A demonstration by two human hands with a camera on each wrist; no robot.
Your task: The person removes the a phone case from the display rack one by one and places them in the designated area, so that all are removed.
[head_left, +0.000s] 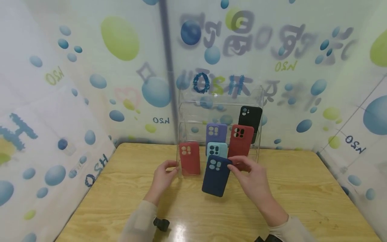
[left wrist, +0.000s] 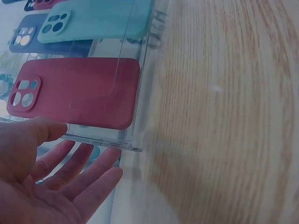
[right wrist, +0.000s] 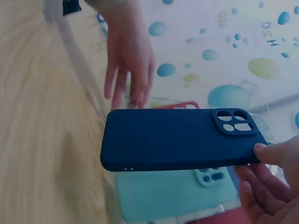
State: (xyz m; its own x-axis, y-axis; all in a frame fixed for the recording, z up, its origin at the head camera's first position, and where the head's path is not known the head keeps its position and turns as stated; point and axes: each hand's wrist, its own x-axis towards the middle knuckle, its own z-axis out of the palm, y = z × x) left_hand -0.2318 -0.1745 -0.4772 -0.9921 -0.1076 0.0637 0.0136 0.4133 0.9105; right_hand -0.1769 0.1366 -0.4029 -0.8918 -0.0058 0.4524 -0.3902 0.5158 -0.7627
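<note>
My right hand (head_left: pixel 252 178) pinches a dark blue phone case (head_left: pixel 216 176) at its upper right corner, thumb on its back. The case leans in front of a clear tiered display stand (head_left: pixel 193 129) and overlaps a light blue phone case (head_left: pixel 222 148). In the right wrist view, its camera cutouts (right wrist: pixel 235 121) lie toward my fingers. At the stand's left edge my left hand (head_left: pixel 164 178) grips the clear side, thumb at the front and fingers (left wrist: pixel 96 182) beyond it. Beside that hand, a red phone case (head_left: pixel 189 159) stands on the lowest tier.
Higher on the stand are a purple phone case (head_left: pixel 216 131), another red case (head_left: pixel 242 139) and a black case (head_left: pixel 251 116). The stand rests on a wooden table (head_left: pixel 121 188), close to a patterned wall covering (head_left: pixel 136 84). Black bands (head_left: pixel 161 224) are on both wrists.
</note>
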